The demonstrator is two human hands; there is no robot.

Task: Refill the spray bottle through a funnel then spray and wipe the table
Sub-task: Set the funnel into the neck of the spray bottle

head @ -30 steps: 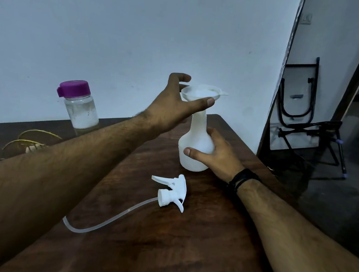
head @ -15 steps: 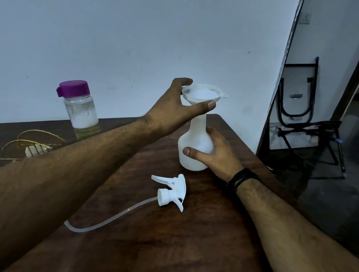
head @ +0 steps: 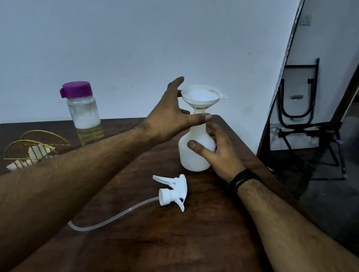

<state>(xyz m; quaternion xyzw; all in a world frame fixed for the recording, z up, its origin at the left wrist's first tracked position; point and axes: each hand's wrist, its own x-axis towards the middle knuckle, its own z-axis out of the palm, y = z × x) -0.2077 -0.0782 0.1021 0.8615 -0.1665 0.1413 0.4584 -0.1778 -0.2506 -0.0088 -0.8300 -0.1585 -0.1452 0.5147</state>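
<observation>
Since a second ago the left hand (head: pixel 171 118) has let go of the funnel (head: pixel 201 96), grip wide; right hand (head: pixel 218 154) loosened.

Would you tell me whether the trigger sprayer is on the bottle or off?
Off: the trigger sprayer lies on the table, apart from the spray bottle.
</observation>
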